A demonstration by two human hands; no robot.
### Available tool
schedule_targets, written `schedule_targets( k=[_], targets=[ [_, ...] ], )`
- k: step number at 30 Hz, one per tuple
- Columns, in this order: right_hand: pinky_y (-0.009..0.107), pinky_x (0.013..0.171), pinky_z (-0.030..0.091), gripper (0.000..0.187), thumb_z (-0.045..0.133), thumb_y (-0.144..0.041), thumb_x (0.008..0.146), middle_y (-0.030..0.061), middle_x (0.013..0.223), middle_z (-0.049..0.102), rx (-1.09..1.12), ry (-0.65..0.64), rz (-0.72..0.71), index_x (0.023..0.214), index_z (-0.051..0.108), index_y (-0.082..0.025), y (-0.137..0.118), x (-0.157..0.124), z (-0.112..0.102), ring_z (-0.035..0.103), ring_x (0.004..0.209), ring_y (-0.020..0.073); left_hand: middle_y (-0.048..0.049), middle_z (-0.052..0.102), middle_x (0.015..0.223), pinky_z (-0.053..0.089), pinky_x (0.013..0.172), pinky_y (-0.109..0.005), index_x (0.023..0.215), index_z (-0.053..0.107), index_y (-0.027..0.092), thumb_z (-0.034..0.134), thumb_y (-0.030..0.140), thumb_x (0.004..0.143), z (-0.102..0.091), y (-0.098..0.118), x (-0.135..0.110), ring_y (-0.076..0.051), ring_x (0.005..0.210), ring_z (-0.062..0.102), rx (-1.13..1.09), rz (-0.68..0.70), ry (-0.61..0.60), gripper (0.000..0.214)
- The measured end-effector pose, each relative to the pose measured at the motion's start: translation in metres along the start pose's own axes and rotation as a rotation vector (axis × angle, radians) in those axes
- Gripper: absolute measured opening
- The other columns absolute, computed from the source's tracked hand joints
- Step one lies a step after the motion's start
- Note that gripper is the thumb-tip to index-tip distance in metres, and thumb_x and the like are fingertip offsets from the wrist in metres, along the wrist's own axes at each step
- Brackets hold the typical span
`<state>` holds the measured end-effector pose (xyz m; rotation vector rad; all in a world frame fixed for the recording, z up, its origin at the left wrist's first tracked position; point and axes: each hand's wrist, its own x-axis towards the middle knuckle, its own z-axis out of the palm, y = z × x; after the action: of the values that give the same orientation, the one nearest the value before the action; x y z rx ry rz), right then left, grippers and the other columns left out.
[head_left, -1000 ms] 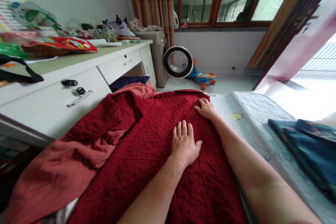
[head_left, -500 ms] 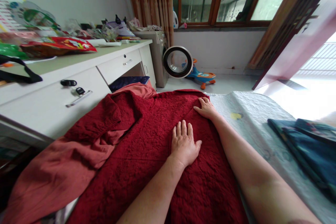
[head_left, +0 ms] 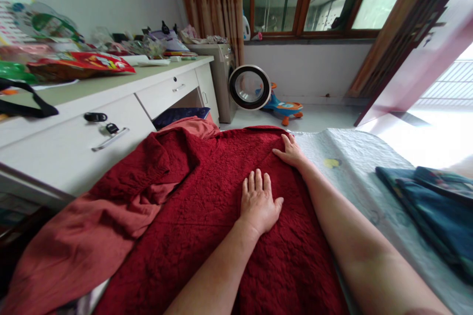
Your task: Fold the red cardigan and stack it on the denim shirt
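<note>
A dark red quilted blanket [head_left: 207, 206] lies spread over the bed in front of me, bunched up on its left side over a lighter red cloth [head_left: 74, 241]. My left hand [head_left: 258, 202] rests flat on the middle of the blanket, fingers stretched out. My right hand [head_left: 291, 151] lies flat farther away, near the blanket's far right edge, fingers extended and holding nothing.
A pale grey bed sheet [head_left: 354, 172] shows to the right, with folded blue fabric [head_left: 432, 211] on it. A cluttered white desk with drawers [head_left: 111, 108] stands close on the left. A washing machine with open door [head_left: 249, 87] and a toy car [head_left: 286, 107] are beyond.
My right hand has slid slightly farther along the blanket's far edge. The left hand stays in place.
</note>
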<state>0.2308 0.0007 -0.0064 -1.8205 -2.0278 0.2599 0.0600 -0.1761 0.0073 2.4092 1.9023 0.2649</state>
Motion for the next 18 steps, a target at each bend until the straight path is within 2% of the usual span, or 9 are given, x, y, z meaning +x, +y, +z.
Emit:
schedule_targets(
  k=[4, 8, 11, 13, 15, 18],
  targets=[
    [0.043, 0.115, 0.026, 0.076, 0.057, -0.05, 0.083, 0.0184, 0.155, 0.024, -0.037, 0.047, -0.015, 0.145, 0.036, -0.011, -0.003, -0.002, -0.008, 0.023, 0.143, 0.0333, -0.0208, 0.025, 0.157, 0.021, 0.116, -0.051, 0.149, 0.03, 0.01, 0.041, 0.059, 0.09, 0.001, 0.0, 0.0, -0.036, 0.145, 0.022, 0.0, 0.001, 0.005, 0.078],
    [0.04, 0.111, 0.032, 0.056, 0.054, -0.041, 0.085, 0.0147, 0.147, 0.041, -0.117, 0.107, -0.121, 0.134, 0.051, -0.015, -0.019, -0.002, -0.025, 0.039, 0.133, 0.031, -0.0205, 0.025, 0.157, 0.021, 0.116, -0.051, 0.149, 0.03, 0.009, 0.041, 0.059, 0.09, 0.0, 0.0, 0.0, -0.035, 0.145, 0.022, 0.0, 0.005, 0.004, 0.078],
    [0.036, 0.105, 0.038, 0.04, 0.045, -0.033, 0.09, 0.0129, 0.129, 0.06, -0.165, -0.039, -0.148, 0.123, 0.059, -0.016, -0.037, -0.003, -0.03, 0.052, 0.12, 0.0267, -0.0201, 0.025, 0.157, 0.021, 0.116, -0.051, 0.149, 0.031, 0.01, 0.041, 0.059, 0.09, -0.001, 0.0, -0.001, -0.035, 0.145, 0.021, 0.003, 0.004, -0.006, 0.077],
    [0.034, 0.101, 0.041, 0.035, 0.043, -0.029, 0.09, 0.0143, 0.119, 0.065, -0.195, -0.155, -0.124, 0.115, 0.064, -0.014, -0.047, -0.004, -0.026, 0.058, 0.114, 0.0258, -0.0199, 0.026, 0.157, 0.02, 0.116, -0.051, 0.149, 0.031, 0.01, 0.04, 0.059, 0.09, -0.001, 0.0, -0.001, -0.035, 0.145, 0.021, 0.006, 0.003, -0.009, 0.077],
    [0.032, 0.099, 0.042, 0.035, 0.045, -0.029, 0.09, 0.0161, 0.118, 0.066, -0.206, -0.211, -0.113, 0.113, 0.065, -0.012, -0.051, -0.006, -0.02, 0.06, 0.112, 0.0257, -0.0202, 0.026, 0.156, 0.02, 0.116, -0.051, 0.149, 0.031, 0.01, 0.039, 0.059, 0.091, 0.0, 0.0, -0.001, -0.035, 0.145, 0.021, 0.007, 0.004, -0.007, 0.076],
    [0.036, 0.104, 0.039, 0.048, 0.047, -0.041, 0.092, 0.0189, 0.138, 0.053, -0.209, -0.243, -0.104, 0.126, 0.057, -0.009, -0.052, -0.011, -0.011, 0.051, 0.126, 0.0289, -0.0205, 0.026, 0.156, 0.019, 0.116, -0.051, 0.148, 0.032, 0.009, 0.039, 0.059, 0.091, 0.001, 0.0, -0.001, -0.035, 0.145, 0.021, 0.007, 0.006, -0.004, 0.077]
  ],
)
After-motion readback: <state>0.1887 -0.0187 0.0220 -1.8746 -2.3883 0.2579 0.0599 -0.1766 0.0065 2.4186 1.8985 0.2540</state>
